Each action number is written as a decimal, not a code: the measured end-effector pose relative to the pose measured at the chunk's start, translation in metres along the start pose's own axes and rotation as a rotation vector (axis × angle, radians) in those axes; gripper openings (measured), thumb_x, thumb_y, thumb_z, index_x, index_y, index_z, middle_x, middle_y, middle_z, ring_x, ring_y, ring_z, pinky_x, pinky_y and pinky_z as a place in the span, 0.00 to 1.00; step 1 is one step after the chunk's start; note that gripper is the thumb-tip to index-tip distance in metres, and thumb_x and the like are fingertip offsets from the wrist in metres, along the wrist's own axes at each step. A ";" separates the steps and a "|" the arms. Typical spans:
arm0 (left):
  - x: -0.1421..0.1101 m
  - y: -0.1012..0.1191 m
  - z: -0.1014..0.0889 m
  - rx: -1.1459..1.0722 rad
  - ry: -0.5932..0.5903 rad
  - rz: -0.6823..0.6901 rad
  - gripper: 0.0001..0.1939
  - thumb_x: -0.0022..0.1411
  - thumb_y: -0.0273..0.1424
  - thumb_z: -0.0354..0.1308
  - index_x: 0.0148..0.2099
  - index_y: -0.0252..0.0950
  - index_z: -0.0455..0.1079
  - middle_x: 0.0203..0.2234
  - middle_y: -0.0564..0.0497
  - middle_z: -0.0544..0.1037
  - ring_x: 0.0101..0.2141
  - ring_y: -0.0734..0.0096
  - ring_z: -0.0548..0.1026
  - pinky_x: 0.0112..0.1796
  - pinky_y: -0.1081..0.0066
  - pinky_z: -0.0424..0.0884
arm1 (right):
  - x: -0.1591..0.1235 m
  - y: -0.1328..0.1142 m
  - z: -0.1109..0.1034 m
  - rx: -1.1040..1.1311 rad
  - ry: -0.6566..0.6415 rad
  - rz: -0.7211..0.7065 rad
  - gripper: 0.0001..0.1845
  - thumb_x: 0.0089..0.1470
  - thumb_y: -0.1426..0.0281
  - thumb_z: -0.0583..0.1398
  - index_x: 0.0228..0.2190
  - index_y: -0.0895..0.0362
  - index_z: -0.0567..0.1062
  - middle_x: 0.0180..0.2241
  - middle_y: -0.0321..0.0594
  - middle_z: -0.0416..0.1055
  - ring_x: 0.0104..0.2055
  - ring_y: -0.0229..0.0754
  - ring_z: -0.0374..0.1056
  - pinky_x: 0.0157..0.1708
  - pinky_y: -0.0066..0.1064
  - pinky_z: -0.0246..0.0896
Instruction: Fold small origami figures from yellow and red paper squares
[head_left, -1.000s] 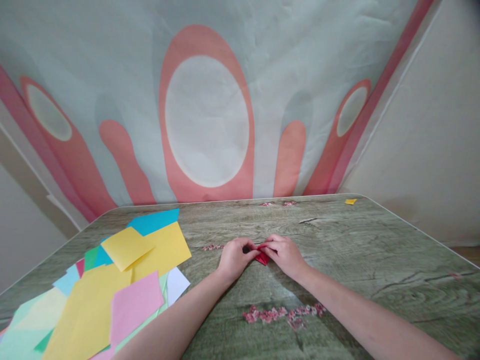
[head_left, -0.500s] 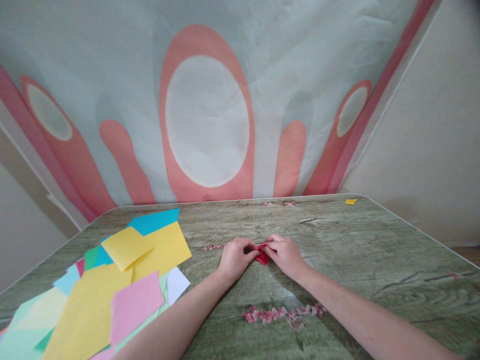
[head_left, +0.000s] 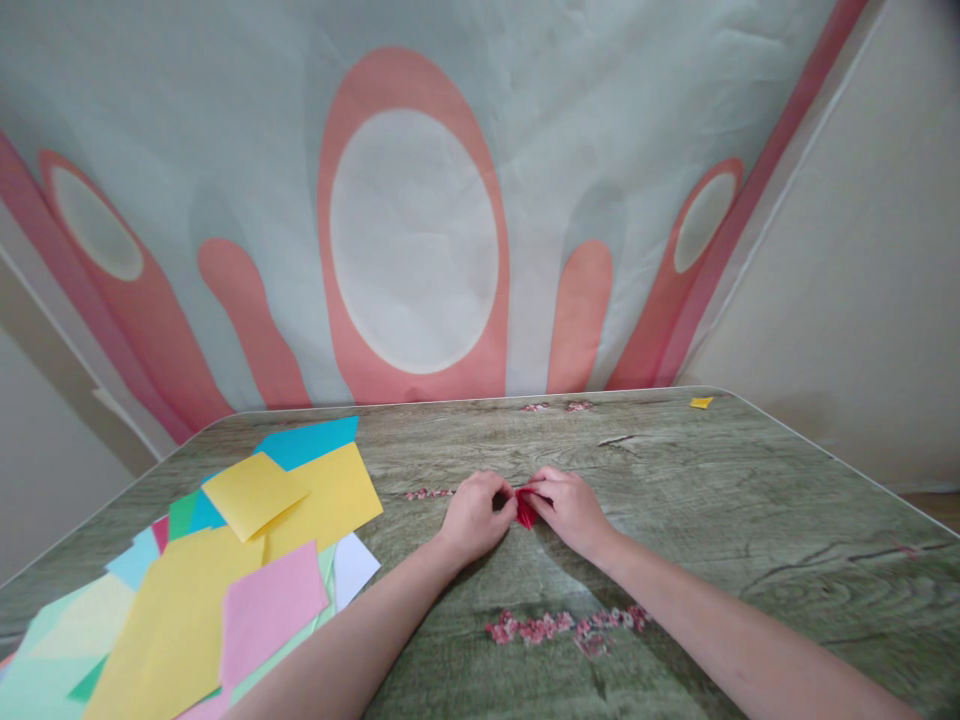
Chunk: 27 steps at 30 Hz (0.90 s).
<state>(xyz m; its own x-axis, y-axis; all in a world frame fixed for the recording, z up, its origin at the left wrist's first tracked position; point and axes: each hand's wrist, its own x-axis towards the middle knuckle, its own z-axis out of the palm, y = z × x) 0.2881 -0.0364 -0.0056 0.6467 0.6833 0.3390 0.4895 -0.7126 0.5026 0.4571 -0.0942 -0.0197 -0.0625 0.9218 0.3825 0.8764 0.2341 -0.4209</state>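
Note:
A small piece of folded red paper [head_left: 526, 512] is held between my two hands, just above or on the wood-patterned table [head_left: 660, 500]. My left hand [head_left: 478, 512] pinches its left edge between thumb and fingers. From the other side, the thumb and forefinger of my right hand [head_left: 568, 508] grip its upper right part. The fingertips partly cover the paper, so its full shape is hidden.
Loose coloured sheets of paper [head_left: 180, 610], yellow, pink, blue, green and white, lie overlapping at the left. A small folded yellow paper [head_left: 701, 403] rests near the far right corner. Behind the table hangs a printed backdrop [head_left: 412, 240].
The red paper has turned slightly and looks narrower between my fingers. Both hands have shifted only a little; the loose sheets stay put.

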 end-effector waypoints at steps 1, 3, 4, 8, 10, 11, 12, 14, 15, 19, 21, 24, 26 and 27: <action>0.000 0.000 0.000 0.004 -0.002 0.001 0.04 0.55 0.28 0.54 0.30 0.37 0.69 0.28 0.52 0.73 0.33 0.68 0.70 0.37 0.71 0.64 | 0.000 0.000 0.000 -0.001 -0.001 -0.003 0.09 0.56 0.69 0.56 0.31 0.51 0.78 0.33 0.34 0.72 0.35 0.37 0.67 0.38 0.30 0.55; 0.001 -0.001 0.001 0.005 -0.011 -0.001 0.02 0.55 0.28 0.54 0.30 0.37 0.68 0.27 0.52 0.73 0.33 0.68 0.70 0.37 0.71 0.64 | 0.000 0.001 0.000 -0.005 -0.005 -0.006 0.09 0.56 0.69 0.57 0.33 0.50 0.78 0.33 0.34 0.72 0.36 0.36 0.67 0.38 0.30 0.55; 0.001 -0.001 0.001 0.002 -0.012 -0.009 0.02 0.54 0.28 0.55 0.30 0.37 0.68 0.27 0.52 0.73 0.32 0.68 0.69 0.36 0.71 0.64 | 0.000 0.001 0.000 -0.008 -0.009 -0.007 0.09 0.56 0.69 0.57 0.34 0.49 0.78 0.33 0.34 0.72 0.36 0.36 0.67 0.38 0.29 0.55; 0.001 -0.002 0.002 -0.040 0.001 -0.042 0.05 0.54 0.29 0.56 0.36 0.38 0.68 0.29 0.53 0.74 0.33 0.69 0.70 0.36 0.71 0.65 | 0.000 0.000 0.000 -0.018 -0.030 -0.010 0.09 0.57 0.69 0.57 0.36 0.48 0.77 0.34 0.34 0.71 0.36 0.37 0.67 0.36 0.30 0.54; 0.002 -0.003 0.002 -0.059 -0.010 -0.022 0.07 0.55 0.29 0.56 0.38 0.39 0.69 0.30 0.54 0.74 0.34 0.68 0.70 0.38 0.71 0.64 | 0.000 -0.001 -0.001 -0.023 -0.032 -0.011 0.09 0.57 0.69 0.57 0.37 0.48 0.77 0.34 0.34 0.71 0.37 0.37 0.67 0.36 0.30 0.54; 0.002 -0.003 0.002 -0.062 -0.017 -0.012 0.07 0.55 0.29 0.56 0.38 0.39 0.70 0.30 0.54 0.75 0.35 0.68 0.70 0.39 0.71 0.64 | 0.000 -0.001 -0.001 -0.024 -0.031 -0.013 0.09 0.57 0.69 0.57 0.38 0.48 0.76 0.34 0.34 0.71 0.37 0.37 0.67 0.36 0.30 0.54; 0.002 -0.004 0.002 -0.062 -0.022 -0.007 0.07 0.55 0.30 0.56 0.38 0.40 0.71 0.31 0.54 0.75 0.35 0.68 0.70 0.40 0.70 0.64 | 0.000 -0.001 -0.001 -0.022 -0.030 -0.015 0.10 0.57 0.69 0.57 0.38 0.48 0.76 0.34 0.34 0.71 0.37 0.37 0.67 0.37 0.30 0.54; 0.002 -0.005 0.003 -0.056 -0.024 -0.013 0.07 0.55 0.30 0.56 0.38 0.40 0.72 0.31 0.53 0.75 0.36 0.68 0.70 0.40 0.70 0.64 | 0.000 0.000 0.000 -0.017 -0.029 -0.024 0.10 0.57 0.69 0.57 0.38 0.47 0.76 0.34 0.34 0.71 0.37 0.37 0.67 0.37 0.30 0.54; 0.002 -0.005 0.003 -0.054 -0.020 -0.021 0.07 0.55 0.30 0.57 0.38 0.39 0.72 0.30 0.53 0.75 0.35 0.67 0.70 0.39 0.70 0.65 | 0.000 0.000 0.000 -0.013 -0.026 -0.030 0.10 0.57 0.69 0.57 0.38 0.47 0.76 0.34 0.34 0.71 0.37 0.37 0.66 0.37 0.30 0.54; 0.003 -0.005 0.005 -0.038 -0.012 -0.030 0.06 0.54 0.30 0.57 0.37 0.39 0.72 0.30 0.53 0.75 0.34 0.68 0.71 0.38 0.71 0.65 | 0.000 0.003 0.002 0.007 -0.011 -0.045 0.09 0.57 0.70 0.57 0.38 0.48 0.76 0.34 0.35 0.71 0.36 0.37 0.66 0.38 0.30 0.54; 0.003 -0.005 0.005 -0.023 -0.006 -0.037 0.06 0.54 0.29 0.57 0.36 0.39 0.72 0.29 0.54 0.75 0.34 0.69 0.70 0.38 0.72 0.65 | -0.001 0.003 0.003 0.019 -0.004 -0.045 0.09 0.57 0.70 0.57 0.37 0.49 0.76 0.34 0.34 0.71 0.36 0.37 0.66 0.38 0.30 0.55; 0.004 -0.004 0.006 -0.005 0.003 -0.052 0.06 0.54 0.30 0.57 0.35 0.38 0.72 0.28 0.54 0.74 0.33 0.69 0.70 0.37 0.72 0.64 | -0.001 0.004 0.004 0.032 0.004 -0.041 0.08 0.57 0.70 0.57 0.35 0.50 0.77 0.33 0.34 0.71 0.36 0.37 0.67 0.38 0.30 0.55; 0.005 -0.004 0.006 -0.004 0.003 -0.057 0.05 0.54 0.31 0.57 0.35 0.38 0.72 0.28 0.54 0.74 0.32 0.70 0.70 0.36 0.73 0.64 | -0.001 0.004 0.004 0.036 0.004 -0.044 0.08 0.57 0.70 0.57 0.35 0.50 0.77 0.33 0.34 0.71 0.36 0.37 0.67 0.38 0.30 0.55; 0.005 -0.004 0.006 -0.004 0.002 -0.059 0.05 0.54 0.31 0.57 0.34 0.38 0.72 0.28 0.54 0.74 0.32 0.70 0.71 0.36 0.73 0.64 | -0.001 0.004 0.003 0.036 0.004 -0.046 0.08 0.57 0.70 0.57 0.35 0.50 0.77 0.33 0.35 0.71 0.36 0.37 0.67 0.38 0.30 0.56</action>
<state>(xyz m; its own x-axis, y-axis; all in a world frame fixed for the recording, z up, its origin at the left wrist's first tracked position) 0.2924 -0.0313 -0.0107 0.6157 0.7244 0.3101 0.5246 -0.6705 0.5246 0.4593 -0.0933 -0.0247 -0.1009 0.9086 0.4052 0.8547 0.2876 -0.4322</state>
